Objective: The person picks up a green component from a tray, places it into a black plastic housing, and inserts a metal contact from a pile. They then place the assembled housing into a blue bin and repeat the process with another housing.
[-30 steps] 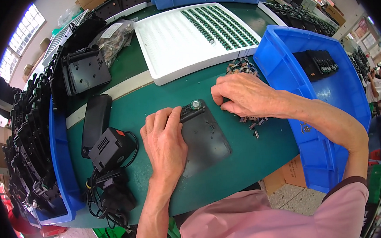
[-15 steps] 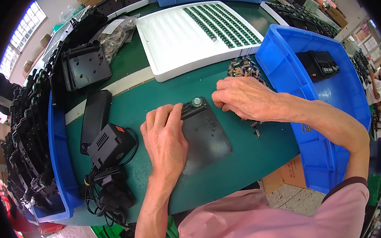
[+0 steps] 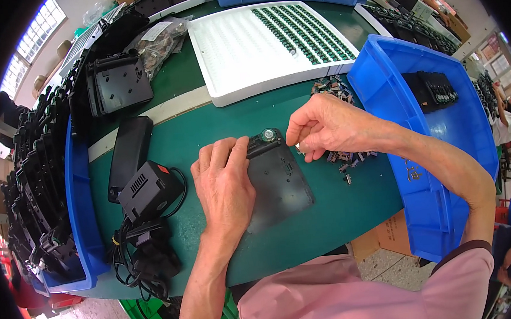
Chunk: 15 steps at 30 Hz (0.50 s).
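A flat black plastic panel point(image 3: 278, 184) lies on the green tabletop in front of me. Near its top corner sits a round lens-like part point(image 3: 268, 135) with a shiny centre. My left hand point(image 3: 224, 182) grips the panel's upper left edge, fingers bent over the raised rim. Just right of the panel's upper end, my right hand point(image 3: 330, 127) pinches a tiny metallic piece point(image 3: 298, 149) between thumb and fingertips; its exact kind is too small to make out. A loose pile of small metal-and-brown components point(image 3: 350, 157) spreads behind and below that hand.
A white foam tray point(image 3: 231, 60) holding rows of small green parts stands at the back. Blue bins point(image 3: 389, 85) flank me, the left bin point(image 3: 85, 230) full of black housings. A black power adapter point(image 3: 148, 190) with cables and a long black case point(image 3: 129, 150) lie left.
My right hand has drawn back from the pile toward the panel, its fingertips now turned down with a small piece between them. The left hand keeps its hold on the panel.
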Tool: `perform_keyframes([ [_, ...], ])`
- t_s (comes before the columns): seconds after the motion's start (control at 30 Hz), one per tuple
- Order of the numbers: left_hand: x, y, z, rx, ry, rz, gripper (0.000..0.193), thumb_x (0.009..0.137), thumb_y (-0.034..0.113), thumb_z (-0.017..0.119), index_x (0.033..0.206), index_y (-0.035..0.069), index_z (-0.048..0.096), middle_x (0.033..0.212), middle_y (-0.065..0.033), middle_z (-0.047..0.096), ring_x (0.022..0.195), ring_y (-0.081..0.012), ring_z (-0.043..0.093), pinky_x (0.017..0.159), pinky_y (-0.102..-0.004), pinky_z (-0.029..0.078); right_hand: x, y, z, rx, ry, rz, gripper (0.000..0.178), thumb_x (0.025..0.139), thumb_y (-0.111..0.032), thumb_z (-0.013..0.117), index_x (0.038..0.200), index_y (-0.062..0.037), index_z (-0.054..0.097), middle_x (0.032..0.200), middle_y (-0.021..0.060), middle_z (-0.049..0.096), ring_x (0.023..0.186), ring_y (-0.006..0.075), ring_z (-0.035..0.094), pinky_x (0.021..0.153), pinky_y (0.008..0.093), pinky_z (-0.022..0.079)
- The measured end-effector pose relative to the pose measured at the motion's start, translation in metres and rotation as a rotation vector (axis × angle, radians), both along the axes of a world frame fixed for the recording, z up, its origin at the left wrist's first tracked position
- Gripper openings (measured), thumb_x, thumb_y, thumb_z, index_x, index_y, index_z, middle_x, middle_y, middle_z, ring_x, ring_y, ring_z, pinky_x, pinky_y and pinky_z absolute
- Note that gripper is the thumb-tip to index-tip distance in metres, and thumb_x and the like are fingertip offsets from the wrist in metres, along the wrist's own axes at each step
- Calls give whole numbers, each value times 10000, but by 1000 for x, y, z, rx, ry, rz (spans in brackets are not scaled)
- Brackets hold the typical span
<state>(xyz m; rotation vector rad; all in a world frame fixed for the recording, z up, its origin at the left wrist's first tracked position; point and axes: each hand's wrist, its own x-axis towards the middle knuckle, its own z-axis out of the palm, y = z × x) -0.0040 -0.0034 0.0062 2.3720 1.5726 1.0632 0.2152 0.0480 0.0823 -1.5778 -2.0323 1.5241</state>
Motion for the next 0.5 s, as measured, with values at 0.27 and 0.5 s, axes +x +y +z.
perform_keyframes([
  [0.27,3,0,0,-9,-3,1,328,819,-31,651,1139,37,681,1081,-87,651,997,-295,583,862,-397,448,-1,-6,-6,188,15,107,282,702,17,681,977,73,708,837,171,734,768,219,715,692,327,569],
  [0.5,2,0,-2,-7,-5,7,340,804,-37,655,1134,41,683,1073,-87,651,995,-297,584,862,-399,450,-7,-12,-8,191,-69,183,221,774,37,715,989,76,683,861,148,724,768,187,729,675,304,576],
])
